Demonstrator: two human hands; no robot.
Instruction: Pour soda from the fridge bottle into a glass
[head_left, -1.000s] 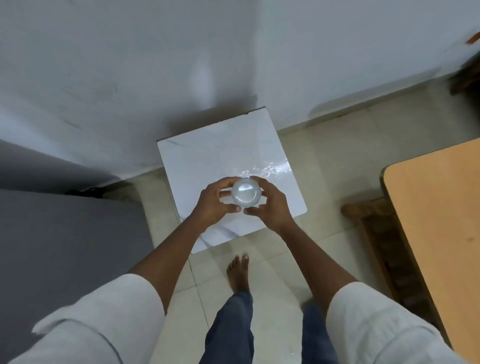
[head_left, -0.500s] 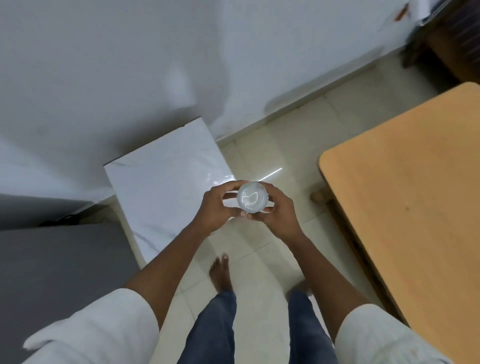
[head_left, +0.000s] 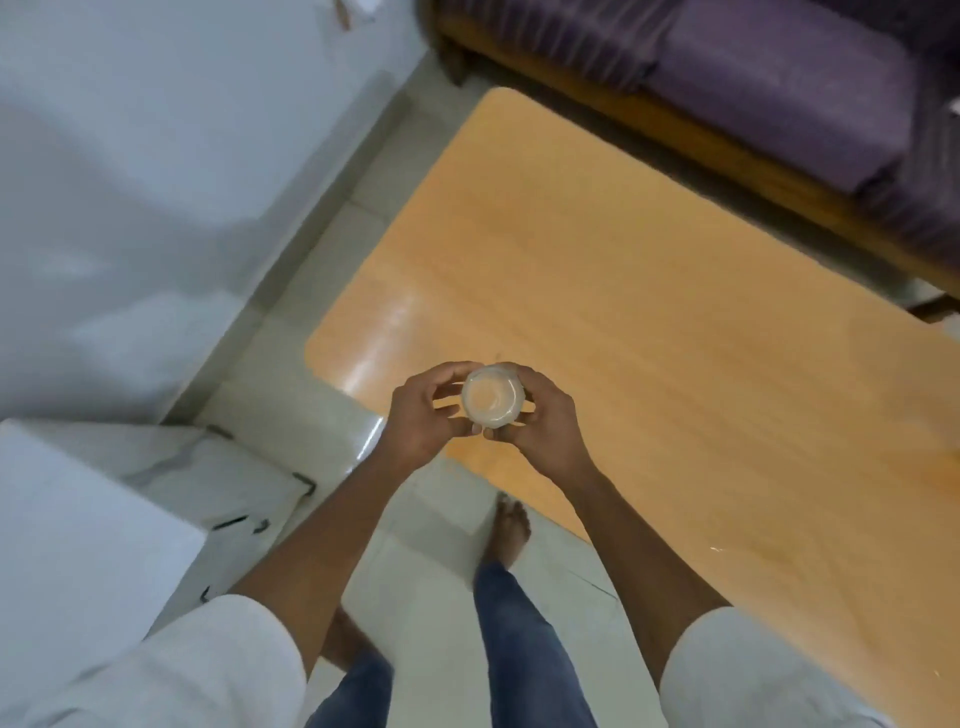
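I hold a clear empty glass (head_left: 490, 399) upright at chest height, seen straight down into its mouth. My left hand (head_left: 422, 422) wraps its left side and my right hand (head_left: 540, 423) wraps its right side, fingertips meeting under the rim. The glass hangs over the near left corner of an orange wooden table (head_left: 649, 312). No soda bottle or fridge interior shows in this view.
A white marble-topped stand (head_left: 156, 467) sits at my lower left, against a white wall (head_left: 156, 156). A purple-cushioned wooden sofa (head_left: 753, 93) lines the far side of the table. My bare feet stand on pale floor tiles (head_left: 431, 571) between stand and table.
I have turned to the right with the glass held in both hands. The marble stand slid to the lower left, and the orange table and sofa came into the middle of the view.
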